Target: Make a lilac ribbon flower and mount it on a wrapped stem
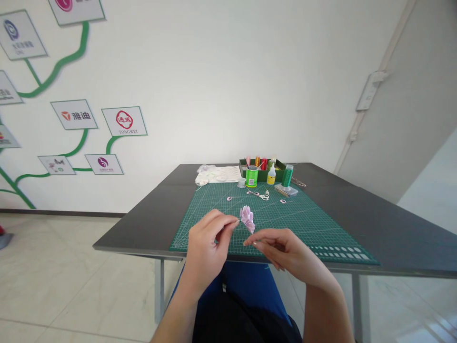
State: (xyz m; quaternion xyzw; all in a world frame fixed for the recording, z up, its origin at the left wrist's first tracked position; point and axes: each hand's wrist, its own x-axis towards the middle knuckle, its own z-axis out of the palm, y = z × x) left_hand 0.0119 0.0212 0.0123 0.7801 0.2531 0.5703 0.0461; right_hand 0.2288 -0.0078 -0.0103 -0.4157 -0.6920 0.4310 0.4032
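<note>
"Trouble, going left to right?"

"Left hand [209, 240]: thumb and finger meet beside the pink flower [247, 219]; whether gripping a petal [245, 212], I can't tell. A tug there might tear something loose. The flower is above the tabletop [353, 205], just inside its near edge; should the right hand [285, 250], seemingly grasping the stem [252, 232], slacken, the head could tip."

"And containers?"

"Toward the far edge, green tin [252, 178] with thin sticks [246, 163], green box [262, 176] of thread spools [264, 164], then glue bottle [271, 176], level unclear."

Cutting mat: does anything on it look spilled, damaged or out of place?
Nothing stands out on the cutting mat; no spill or damage shows. Small lilac pieces lie loose to either side of the scissors, seemingly ordinary work clutter.
</note>
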